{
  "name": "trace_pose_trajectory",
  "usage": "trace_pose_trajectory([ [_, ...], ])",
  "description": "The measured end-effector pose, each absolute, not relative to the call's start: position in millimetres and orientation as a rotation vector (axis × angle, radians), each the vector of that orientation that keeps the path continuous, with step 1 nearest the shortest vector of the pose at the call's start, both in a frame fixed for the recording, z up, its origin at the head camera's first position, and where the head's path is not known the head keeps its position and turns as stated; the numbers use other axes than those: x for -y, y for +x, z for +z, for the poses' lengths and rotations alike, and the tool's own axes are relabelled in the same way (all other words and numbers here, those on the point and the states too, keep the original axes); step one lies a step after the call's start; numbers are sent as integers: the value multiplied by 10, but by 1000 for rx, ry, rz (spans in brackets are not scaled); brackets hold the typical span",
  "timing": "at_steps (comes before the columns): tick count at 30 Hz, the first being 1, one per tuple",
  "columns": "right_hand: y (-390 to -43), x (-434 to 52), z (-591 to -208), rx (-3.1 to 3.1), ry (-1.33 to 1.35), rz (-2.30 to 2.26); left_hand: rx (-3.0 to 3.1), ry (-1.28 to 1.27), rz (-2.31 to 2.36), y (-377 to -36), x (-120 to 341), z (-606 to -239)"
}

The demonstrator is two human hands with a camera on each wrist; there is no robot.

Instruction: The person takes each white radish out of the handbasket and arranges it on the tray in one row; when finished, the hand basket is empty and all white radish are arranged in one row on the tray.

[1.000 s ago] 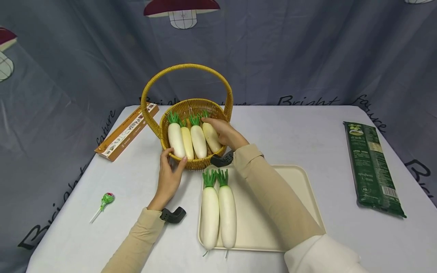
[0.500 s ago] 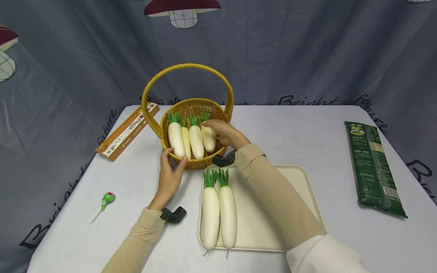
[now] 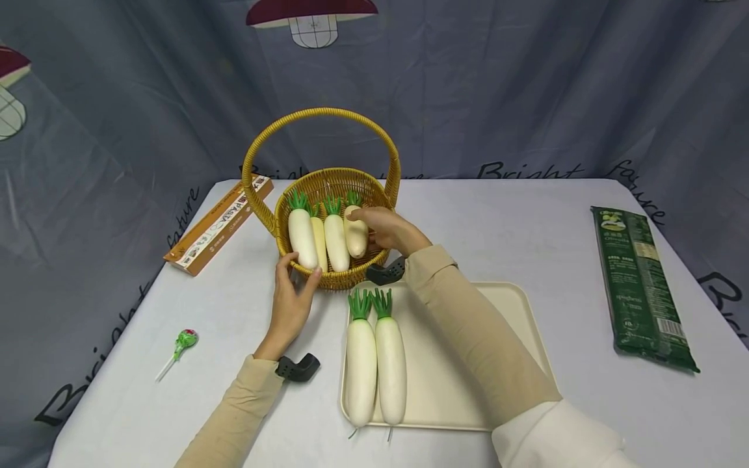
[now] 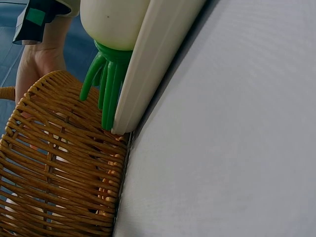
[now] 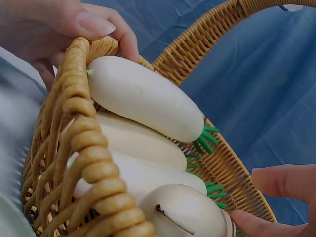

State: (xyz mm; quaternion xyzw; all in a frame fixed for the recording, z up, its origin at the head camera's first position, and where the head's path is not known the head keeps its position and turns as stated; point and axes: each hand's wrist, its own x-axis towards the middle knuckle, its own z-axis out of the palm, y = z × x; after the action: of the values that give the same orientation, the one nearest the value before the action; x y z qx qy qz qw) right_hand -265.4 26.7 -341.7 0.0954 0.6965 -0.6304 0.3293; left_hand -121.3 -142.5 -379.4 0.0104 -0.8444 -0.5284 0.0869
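Note:
My left hand (image 3: pixel 289 305) grips the near-left rim of a yellow wicker basket (image 3: pixel 339 281), its thumb and a finger over the edge in the right wrist view. Several toy white radishes with green tops lie side by side inside. The rightmost radish (image 3: pixel 355 235) has my right hand (image 3: pixel 386 227) on it, thumb across its upper part and other fingers along its right side. In the right wrist view that radish (image 5: pixel 177 210) points its thin tail at the camera, with a fingertip right at its edge. The leftmost radish (image 5: pixel 143 96) leans against the rim near my left hand.
A cream tray (image 3: pixel 450 416) in front of the basket holds two larger white radishes (image 3: pixel 391 370) at its left side. A pasta box (image 3: pixel 219 227) lies left of the basket, a lollipop (image 3: pixel 184 341) nearer. A green spaghetti packet (image 3: pixel 640 286) lies far right.
The rightmost radish has shifted left and its lower end has come up, swinging inward, with my right hand on it. The neighbouring radish has shifted slightly left. My left hand stays on the rim.

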Motion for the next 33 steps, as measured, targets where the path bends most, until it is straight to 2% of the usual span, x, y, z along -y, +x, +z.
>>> trace_pose_trajectory([
  [13,-2619,-294,-3439,-1820,112,-1667,2501,26,-1583,-1203,1406,-3753],
  [33,-2604,-395,-3414,-1616,116,-1826,2505,43,-1593,-1202,1415,-3763],
])
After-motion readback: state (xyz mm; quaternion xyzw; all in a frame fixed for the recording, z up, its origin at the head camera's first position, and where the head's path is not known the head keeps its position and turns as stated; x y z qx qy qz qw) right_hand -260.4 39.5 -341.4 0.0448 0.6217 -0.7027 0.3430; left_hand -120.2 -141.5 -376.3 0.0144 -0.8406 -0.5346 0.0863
